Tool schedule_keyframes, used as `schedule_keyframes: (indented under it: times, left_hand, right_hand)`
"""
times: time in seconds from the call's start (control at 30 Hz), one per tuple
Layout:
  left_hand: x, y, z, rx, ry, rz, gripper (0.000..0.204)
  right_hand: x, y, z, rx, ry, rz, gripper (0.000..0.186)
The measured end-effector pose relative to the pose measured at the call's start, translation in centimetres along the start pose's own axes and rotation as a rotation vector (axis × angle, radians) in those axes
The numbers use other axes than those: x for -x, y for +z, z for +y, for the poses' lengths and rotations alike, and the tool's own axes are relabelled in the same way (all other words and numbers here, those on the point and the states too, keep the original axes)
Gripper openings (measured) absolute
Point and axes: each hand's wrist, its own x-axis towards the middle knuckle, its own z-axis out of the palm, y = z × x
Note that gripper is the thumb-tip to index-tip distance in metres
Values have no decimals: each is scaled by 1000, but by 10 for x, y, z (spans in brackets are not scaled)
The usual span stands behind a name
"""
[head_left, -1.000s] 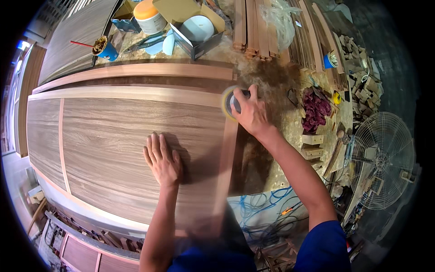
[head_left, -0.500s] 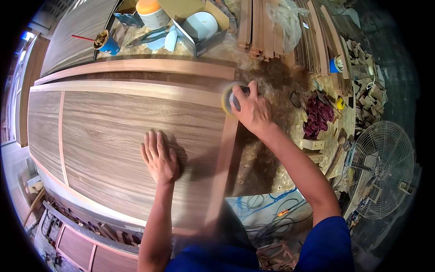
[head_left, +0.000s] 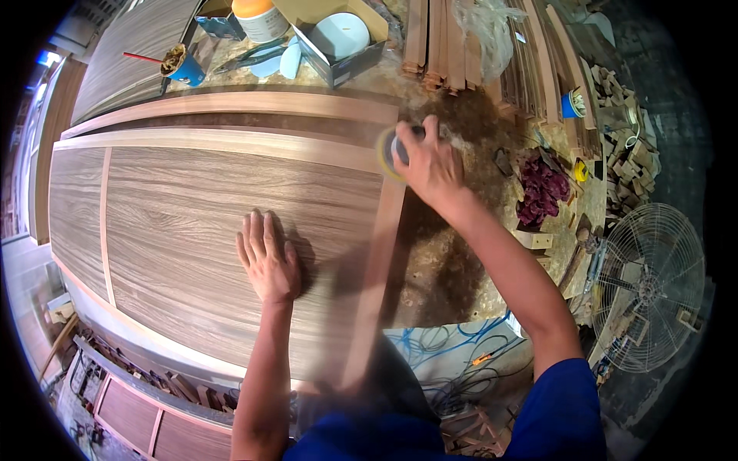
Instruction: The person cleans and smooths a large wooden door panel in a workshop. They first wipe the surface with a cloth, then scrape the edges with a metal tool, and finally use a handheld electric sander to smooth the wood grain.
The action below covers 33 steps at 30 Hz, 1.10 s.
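Note:
A wood-grain door panel (head_left: 192, 207) with pale wooden edge strips lies flat on the workbench. My right hand (head_left: 438, 169) is closed over a round palm sander (head_left: 390, 151) with a dark top and a yellowish rim. The sander rests on the panel's far right corner, partly past the edge, and its rim is blurred. Lying flat on the panel's middle, fingers spread, my left hand (head_left: 269, 257) holds nothing. A loose pale wooden strip (head_left: 246, 109) runs along the panel's far side, with a narrow gap between them.
Behind stand an open box (head_left: 361, 65) with white sanding discs, a white tub (head_left: 265, 27) and a blue cup (head_left: 184, 71). Wooden strips (head_left: 453, 46) are stacked far right. A crumpled maroon cloth (head_left: 542, 184) and a wire-caged fan (head_left: 649, 288) are at right; hoses (head_left: 453, 361) hang below.
The whole view has shifted slightly. My left hand stays flat on the panel, and my right hand keeps the sander at nearly the same corner.

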Motion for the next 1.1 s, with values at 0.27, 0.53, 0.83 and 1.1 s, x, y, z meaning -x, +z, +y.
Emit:
schedule_keyframes:
  times: [0.27,0.53,0.83,1.1]
  left_hand:
    - [-3,1,0,6,-7,10,67]
    - [-2,3,1,-16,-23,12,66]
    - [-2,5,0,-8,-9,28,68]
    - [0,3,2,-3,-9,14,68]
  right_hand:
    - [-15,-15,23,60,8,-21,40]
    - [45,-6,0,19,-96,-75,46]
    - [14,-12,14,66,-35,-106,47]
    - [9,-15,21,64,-79,-113,45]
